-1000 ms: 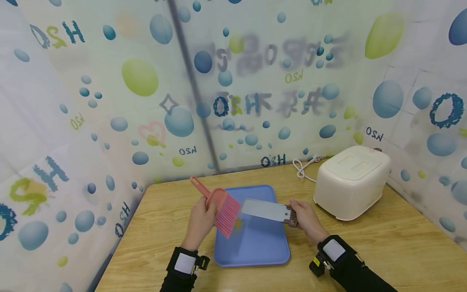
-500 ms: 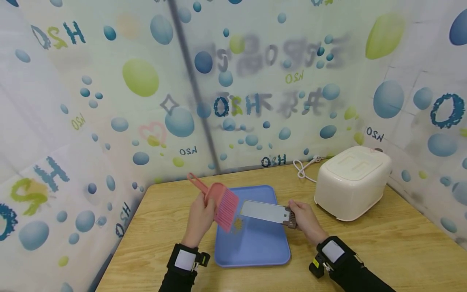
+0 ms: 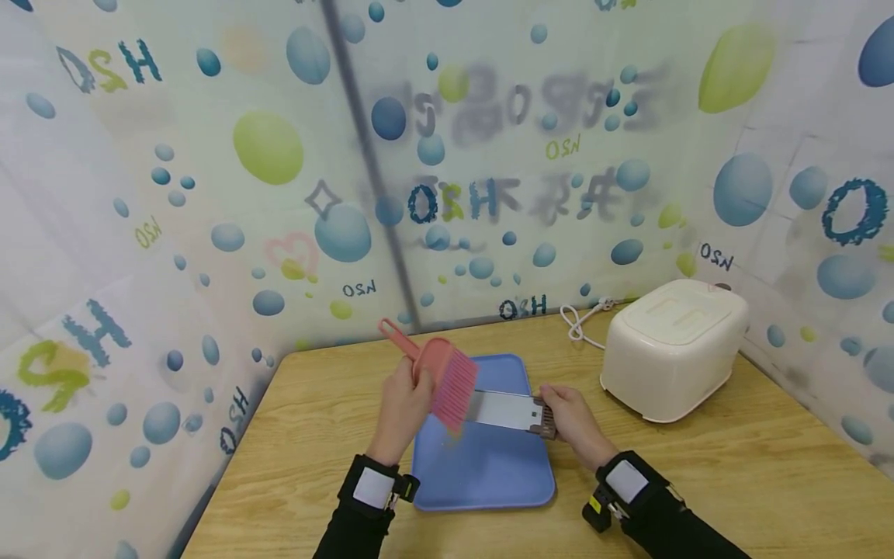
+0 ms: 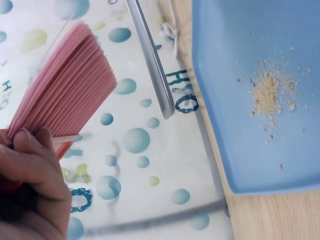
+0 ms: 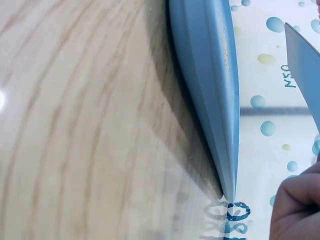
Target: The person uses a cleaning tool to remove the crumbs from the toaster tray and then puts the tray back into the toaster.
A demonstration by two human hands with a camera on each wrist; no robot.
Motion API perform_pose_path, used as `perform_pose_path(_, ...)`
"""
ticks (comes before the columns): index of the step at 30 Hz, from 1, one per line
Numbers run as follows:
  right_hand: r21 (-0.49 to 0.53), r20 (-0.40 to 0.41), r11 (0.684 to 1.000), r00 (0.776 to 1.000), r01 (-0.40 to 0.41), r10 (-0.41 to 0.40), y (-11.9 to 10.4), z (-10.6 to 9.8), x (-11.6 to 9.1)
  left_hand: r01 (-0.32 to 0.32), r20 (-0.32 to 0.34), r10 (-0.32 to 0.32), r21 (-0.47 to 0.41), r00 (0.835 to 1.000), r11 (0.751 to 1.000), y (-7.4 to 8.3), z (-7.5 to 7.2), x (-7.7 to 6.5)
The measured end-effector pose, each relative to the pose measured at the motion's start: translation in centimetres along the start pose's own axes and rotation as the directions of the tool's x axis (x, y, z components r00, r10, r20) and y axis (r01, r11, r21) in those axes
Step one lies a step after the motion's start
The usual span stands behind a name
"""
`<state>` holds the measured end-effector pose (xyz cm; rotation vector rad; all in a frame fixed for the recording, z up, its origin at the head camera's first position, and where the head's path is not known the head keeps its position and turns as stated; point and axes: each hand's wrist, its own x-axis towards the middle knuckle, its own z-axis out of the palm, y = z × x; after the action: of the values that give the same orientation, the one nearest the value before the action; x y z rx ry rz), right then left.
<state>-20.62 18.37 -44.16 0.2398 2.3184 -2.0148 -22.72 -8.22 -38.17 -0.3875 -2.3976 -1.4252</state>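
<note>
Gripping; hands [image 3: 403,407] [image 3: 576,418]: pink brush [image 3: 455,388] left, metal plate [image 3: 504,410] right; backdrop [image 3: 531,268]: mirrored "H2O" lettering [image 3: 453,202]

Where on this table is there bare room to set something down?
Two wide patches: wooden table left of the left sleeve and blue tray, and in front of the white toaster, right of the right sleeve. The tray's near half looks mostly bare. Crowded: around the crumbs, where the pink brush and metal plate are held over the tray.
</note>
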Motion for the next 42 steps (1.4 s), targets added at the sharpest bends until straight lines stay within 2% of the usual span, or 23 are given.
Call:
perform_pose_path(3,0.001,-0.008,1.0,1.0,0.004,-0.004,0.0,0.3,0.0,0.006,0.02,-0.006,-0.015,1.0,1.0,0.3,0.7,0.0)
perform_pose_path(10,0.026,0.003,1.0,1.0,-0.002,0.002,-0.5,0.6,-0.1,0.008,0.012,-0.008,-0.053,1.0,0.999,1.3,1.9,-0.1)
perform_pose_path(16,0.032,0.006,0.999,1.0,0.004,-0.004,-1.0,0.9,-0.3,0.013,0.044,-0.009,-0.11,0.999,0.994,2.1,3.3,-0.4)
perform_pose_path(20,0.037,0.003,0.999,1.0,0.009,-0.01,-1.3,1.1,-0.4,0.02,0.062,-0.013,-0.116,0.998,0.993,2.5,4.3,-0.8)
perform_pose_path(23,0.043,0.005,0.999,1.0,0.012,-0.012,-1.3,1.1,-0.4,0.011,0.041,-0.007,-0.098,0.999,0.995,2.7,4.9,-1.0)
perform_pose_path(27,0.057,0.003,0.998,1.0,0.013,-0.013,-1.3,1.1,-0.4,0.014,0.025,-0.011,-0.09,1.0,0.996,3.0,5.4,-1.2)
perform_pose_path(35,0.076,0.003,0.997,1.0,0.028,-0.028,-1.5,1.2,-0.5,0.033,0.055,-0.025,-0.148,0.998,0.988,3.0,6.2,-1.4)
perform_pose_path(42,0.074,-0.004,0.997,1.0,0.026,-0.026,-1.6,1.2,-0.5,0.033,0.038,-0.028,-0.132,0.999,0.991,2.8,6.4,-1.4)
